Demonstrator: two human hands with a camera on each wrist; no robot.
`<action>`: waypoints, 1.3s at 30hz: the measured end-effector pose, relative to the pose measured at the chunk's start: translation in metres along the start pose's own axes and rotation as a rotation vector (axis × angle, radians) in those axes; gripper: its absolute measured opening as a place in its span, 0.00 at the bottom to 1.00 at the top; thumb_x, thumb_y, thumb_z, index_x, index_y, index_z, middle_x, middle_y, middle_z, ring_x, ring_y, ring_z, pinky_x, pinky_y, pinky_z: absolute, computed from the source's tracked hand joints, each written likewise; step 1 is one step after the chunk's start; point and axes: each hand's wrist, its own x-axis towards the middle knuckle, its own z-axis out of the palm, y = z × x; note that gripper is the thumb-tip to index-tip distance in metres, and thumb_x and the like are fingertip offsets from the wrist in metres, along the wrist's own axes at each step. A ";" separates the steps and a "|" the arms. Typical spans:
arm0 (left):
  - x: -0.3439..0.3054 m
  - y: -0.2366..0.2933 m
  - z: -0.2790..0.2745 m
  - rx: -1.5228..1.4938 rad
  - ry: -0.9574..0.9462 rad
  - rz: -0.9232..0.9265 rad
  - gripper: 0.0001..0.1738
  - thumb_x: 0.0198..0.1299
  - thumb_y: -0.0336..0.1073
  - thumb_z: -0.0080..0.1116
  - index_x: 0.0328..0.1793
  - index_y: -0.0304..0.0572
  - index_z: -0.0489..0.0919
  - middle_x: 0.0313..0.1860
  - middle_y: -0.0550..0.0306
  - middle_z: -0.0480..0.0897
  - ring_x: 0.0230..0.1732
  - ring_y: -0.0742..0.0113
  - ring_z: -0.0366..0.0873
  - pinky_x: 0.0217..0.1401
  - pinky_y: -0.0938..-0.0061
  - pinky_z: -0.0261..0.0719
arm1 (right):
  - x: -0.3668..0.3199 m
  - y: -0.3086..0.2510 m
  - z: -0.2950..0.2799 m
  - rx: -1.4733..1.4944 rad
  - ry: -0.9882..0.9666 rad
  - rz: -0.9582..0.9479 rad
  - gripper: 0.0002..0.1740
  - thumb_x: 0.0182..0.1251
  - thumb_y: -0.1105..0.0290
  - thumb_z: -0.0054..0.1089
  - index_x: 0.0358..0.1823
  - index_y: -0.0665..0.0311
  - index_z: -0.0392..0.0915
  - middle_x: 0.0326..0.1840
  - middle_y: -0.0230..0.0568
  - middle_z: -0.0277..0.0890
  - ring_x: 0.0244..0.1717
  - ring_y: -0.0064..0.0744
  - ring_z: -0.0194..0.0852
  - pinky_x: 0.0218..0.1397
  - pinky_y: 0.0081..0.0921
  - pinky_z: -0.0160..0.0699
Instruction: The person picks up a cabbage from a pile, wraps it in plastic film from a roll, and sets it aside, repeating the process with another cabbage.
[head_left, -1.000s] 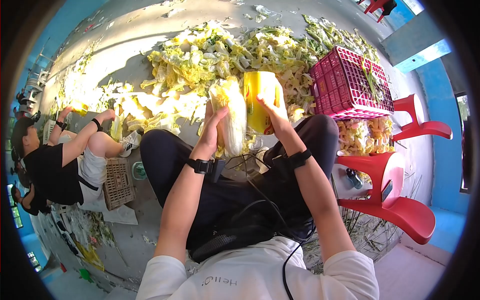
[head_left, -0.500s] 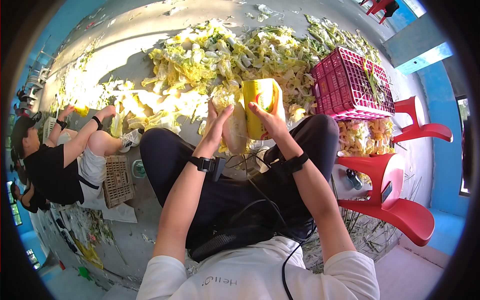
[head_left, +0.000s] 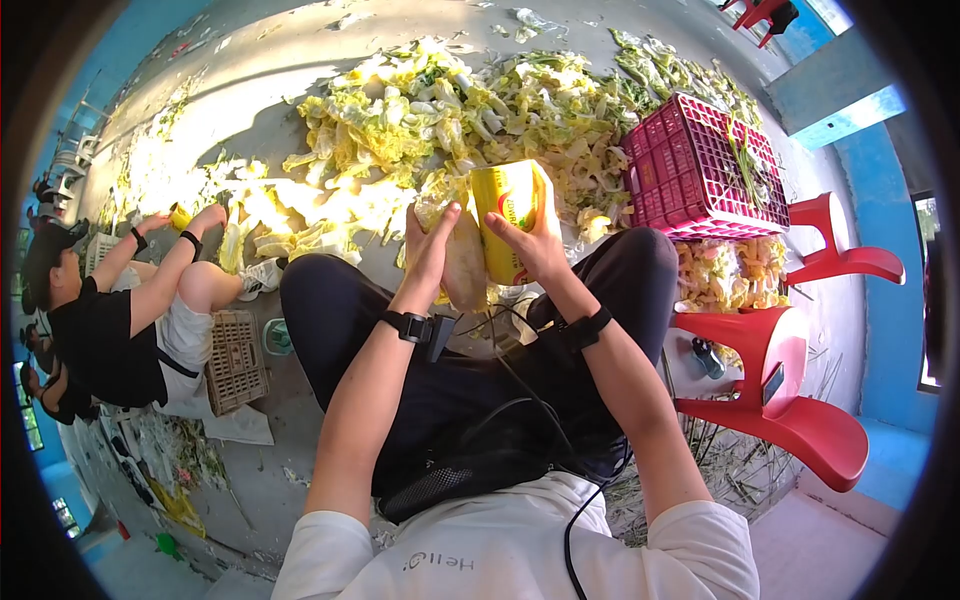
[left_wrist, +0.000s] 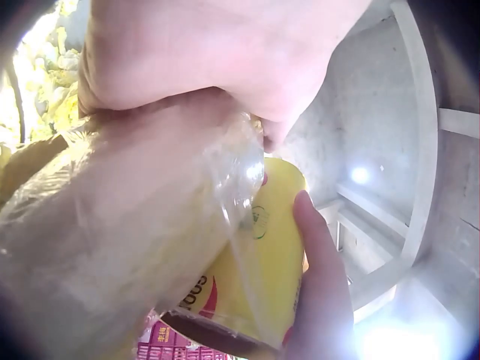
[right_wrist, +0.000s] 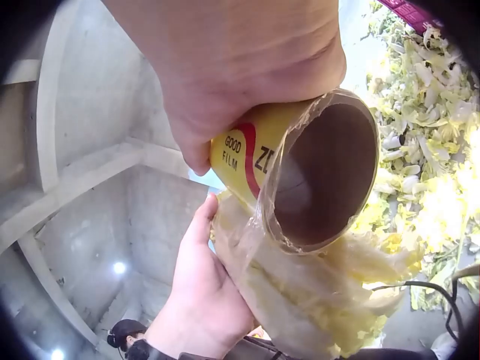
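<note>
Between my knees, my left hand [head_left: 428,258] holds a long napa cabbage [head_left: 463,262] with its thumb along the near side. Clear plastic film lies over the cabbage, shiny and creased in the left wrist view. Close beside it, my right hand [head_left: 538,232] grips a yellow roll of cling film [head_left: 506,212], thumb across the printed side. In the right wrist view the hollow brown cardboard core [right_wrist: 326,176] of the roll shows, and a strip of film stretches from the roll to the cabbage. My right fingers are mostly hidden behind the roll.
Loose cabbage leaves [head_left: 390,130] lie heaped on the floor ahead. A pink plastic crate [head_left: 690,170] stands to the right, with red chairs [head_left: 800,370] nearer. On the left another person [head_left: 110,320] sits by a beige crate [head_left: 237,360]. Black cables [head_left: 520,385] cross my lap.
The roll has turned, bringing its printed lettering into view, and has shifted slightly left and lower. The cabbage looks more covered by film and turned in my left hand.
</note>
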 end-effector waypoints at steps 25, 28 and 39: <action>-0.003 0.012 -0.004 -0.286 -0.032 -0.291 0.27 0.68 0.55 0.52 0.63 0.45 0.75 0.57 0.54 0.80 0.56 0.60 0.79 0.61 0.60 0.78 | -0.001 -0.011 -0.008 0.660 -0.127 0.310 0.31 0.68 0.61 0.69 0.66 0.64 0.67 0.54 0.40 0.79 0.49 0.29 0.81 0.51 0.29 0.84; 0.000 0.014 -0.012 -0.387 -0.098 -0.394 0.24 0.65 0.55 0.54 0.56 0.46 0.77 0.49 0.55 0.82 0.49 0.60 0.81 0.55 0.62 0.81 | 0.002 -0.009 -0.014 0.751 -0.197 0.346 0.31 0.70 0.60 0.65 0.69 0.63 0.65 0.58 0.41 0.77 0.53 0.30 0.80 0.55 0.31 0.83; 0.008 -0.003 -0.017 -0.376 -0.102 -0.353 0.23 0.65 0.55 0.56 0.55 0.47 0.77 0.46 0.56 0.82 0.47 0.62 0.81 0.53 0.63 0.81 | 0.000 0.006 -0.011 0.735 -0.188 0.447 0.28 0.72 0.55 0.63 0.65 0.64 0.71 0.54 0.40 0.81 0.49 0.28 0.83 0.47 0.26 0.85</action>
